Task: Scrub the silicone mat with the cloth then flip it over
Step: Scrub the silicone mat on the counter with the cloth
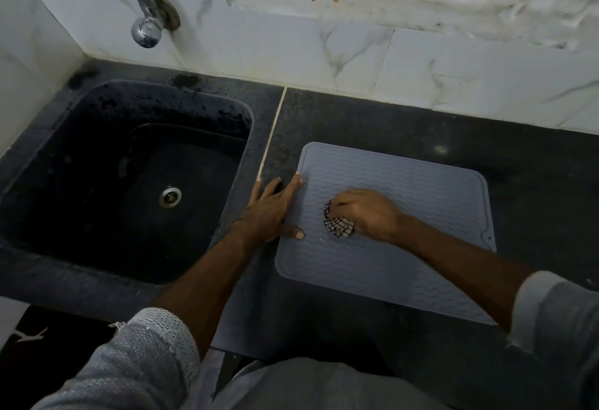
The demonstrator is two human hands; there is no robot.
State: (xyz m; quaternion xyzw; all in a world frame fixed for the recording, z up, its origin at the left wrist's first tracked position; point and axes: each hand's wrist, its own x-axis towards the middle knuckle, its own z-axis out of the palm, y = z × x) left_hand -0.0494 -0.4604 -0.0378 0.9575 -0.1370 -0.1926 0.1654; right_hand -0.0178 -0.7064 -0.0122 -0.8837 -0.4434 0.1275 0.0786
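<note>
Silicone mat (405,215) lies under right-hand fingers (343,203) gripping cloth (338,226).

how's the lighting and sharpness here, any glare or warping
Head view: dim, cool light, the sink basin nearly black; a small glare spot on the countertop and highlights on the tap; wide-angle bending of the wall tile lines; mat, cloth and both hands fairly sharp, the sleeves at the bottom soft.

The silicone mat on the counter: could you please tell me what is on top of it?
On the grey silicone mat, the right hand grips a bunched checked cloth. The left hand presses its left edge. What lies beneath the cloth and hands is hidden.
</note>
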